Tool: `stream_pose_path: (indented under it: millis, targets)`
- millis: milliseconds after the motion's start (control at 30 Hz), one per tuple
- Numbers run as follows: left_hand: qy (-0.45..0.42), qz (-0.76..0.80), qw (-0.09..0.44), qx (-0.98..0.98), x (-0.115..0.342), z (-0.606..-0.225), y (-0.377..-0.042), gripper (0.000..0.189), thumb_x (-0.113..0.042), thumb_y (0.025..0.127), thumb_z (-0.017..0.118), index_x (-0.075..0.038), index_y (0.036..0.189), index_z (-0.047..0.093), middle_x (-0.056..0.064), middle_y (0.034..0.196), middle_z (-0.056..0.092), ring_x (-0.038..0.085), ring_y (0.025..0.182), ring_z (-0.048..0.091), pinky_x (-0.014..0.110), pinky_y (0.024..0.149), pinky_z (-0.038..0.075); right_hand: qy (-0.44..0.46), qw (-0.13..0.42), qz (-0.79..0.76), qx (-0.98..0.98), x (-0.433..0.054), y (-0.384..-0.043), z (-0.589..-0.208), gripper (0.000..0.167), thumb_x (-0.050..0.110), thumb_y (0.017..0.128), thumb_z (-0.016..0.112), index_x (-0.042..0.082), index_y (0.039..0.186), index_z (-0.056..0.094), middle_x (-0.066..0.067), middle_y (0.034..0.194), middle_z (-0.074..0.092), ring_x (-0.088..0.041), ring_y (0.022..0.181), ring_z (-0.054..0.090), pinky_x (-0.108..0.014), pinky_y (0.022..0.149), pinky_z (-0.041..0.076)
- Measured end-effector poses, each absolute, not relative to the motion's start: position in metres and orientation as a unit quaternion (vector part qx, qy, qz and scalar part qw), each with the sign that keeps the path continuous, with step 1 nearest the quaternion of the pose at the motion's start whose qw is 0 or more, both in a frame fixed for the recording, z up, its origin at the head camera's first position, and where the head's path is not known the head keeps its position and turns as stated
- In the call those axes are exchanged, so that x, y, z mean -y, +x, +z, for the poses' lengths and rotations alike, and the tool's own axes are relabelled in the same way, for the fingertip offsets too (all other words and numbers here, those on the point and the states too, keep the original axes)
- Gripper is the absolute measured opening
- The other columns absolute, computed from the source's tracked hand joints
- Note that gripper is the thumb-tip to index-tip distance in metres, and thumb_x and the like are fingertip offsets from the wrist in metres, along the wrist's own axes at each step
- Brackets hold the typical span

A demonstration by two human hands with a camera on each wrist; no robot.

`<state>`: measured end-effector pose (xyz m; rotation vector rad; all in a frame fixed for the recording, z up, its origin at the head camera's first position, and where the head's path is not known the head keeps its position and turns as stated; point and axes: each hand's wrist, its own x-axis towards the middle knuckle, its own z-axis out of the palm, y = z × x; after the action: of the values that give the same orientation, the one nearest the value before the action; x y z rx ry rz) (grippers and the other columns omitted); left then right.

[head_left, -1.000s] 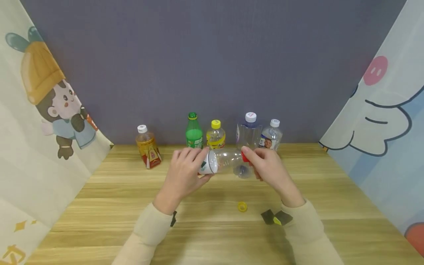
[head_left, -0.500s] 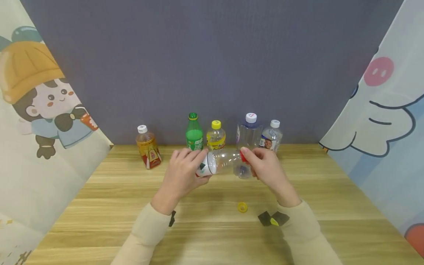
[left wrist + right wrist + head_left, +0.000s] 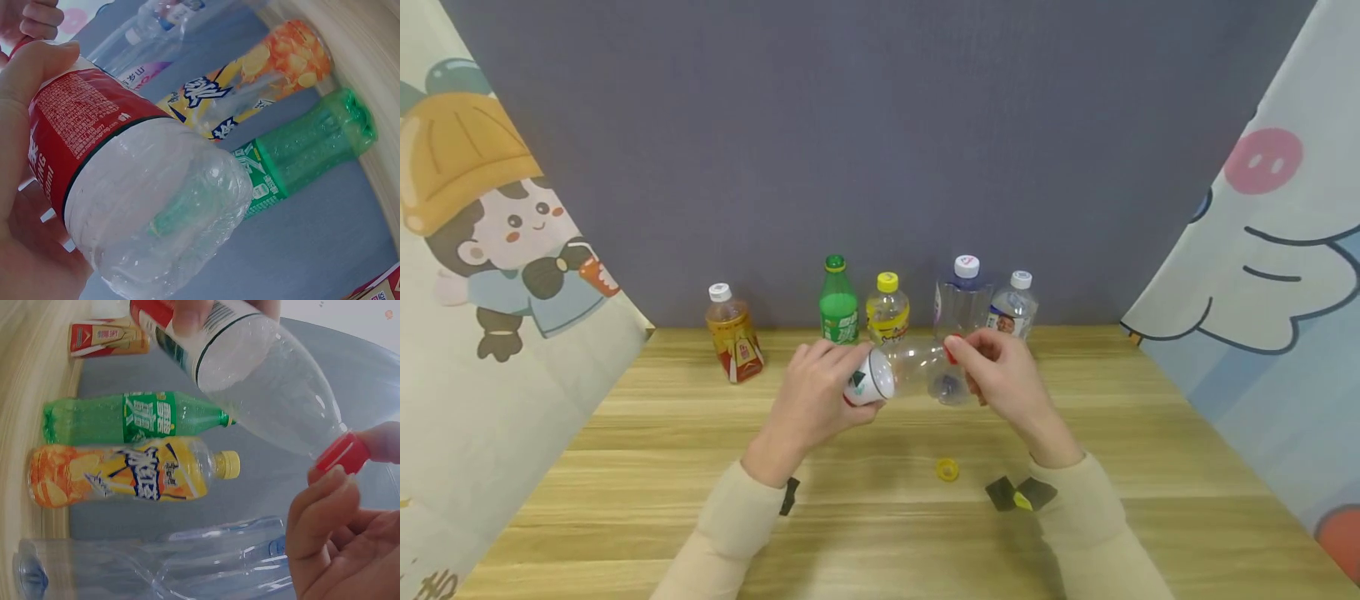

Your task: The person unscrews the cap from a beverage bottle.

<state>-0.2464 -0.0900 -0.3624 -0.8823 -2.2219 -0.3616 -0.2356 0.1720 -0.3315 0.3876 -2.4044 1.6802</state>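
Note:
My left hand [image 3: 816, 400] grips a clear plastic bottle [image 3: 169, 194] around its red and white label. The bottle lies nearly sideways above the table, its base toward the left and its neck toward the right. At the neck, my right hand [image 3: 1007, 379] pinches the red cap [image 3: 342, 453] between thumb and fingers. In the right wrist view the cap sits at the mouth of the bottle. The palm and fingers of the left hand cover part of the label in the head view.
Along the back stand an amber bottle [image 3: 735, 337], a green bottle [image 3: 839, 304], a yellow-capped bottle [image 3: 888, 310], a large clear bottle [image 3: 966, 300] and a smaller white-capped bottle [image 3: 1015, 308]. A small yellow ring-like piece [image 3: 947, 470] lies on the wooden table [image 3: 880, 542] nearer the front.
The held bottle has tilted slightly, its left part lower and its label angled more toward the head camera. Both hands stay in nearly the same place, with the right still on the red cap.

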Motion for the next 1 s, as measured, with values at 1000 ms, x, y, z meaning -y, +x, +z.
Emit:
stream_pose_path:
  millis: [1000]
  targets:
    - [-0.342, -0.085, 0.386, 0.852, 0.095, -0.3608, -0.2474, 0.075, -0.036, 0.061, 0.098, -0.009, 0.124, 0.068, 0.006, 0.11, 0.073, 0.026, 0.093, 0.063, 0.037, 0.072, 0.046, 0.075, 0.015, 0.527, 0.846, -0.1714, -0.236, -0.3309, 0.067, 0.058, 0.1, 0.052, 0.0, 0.068, 0.055, -0.001, 0.047, 0.043, -0.015, 0.042, 0.041, -0.028, 0.041, 0.037]
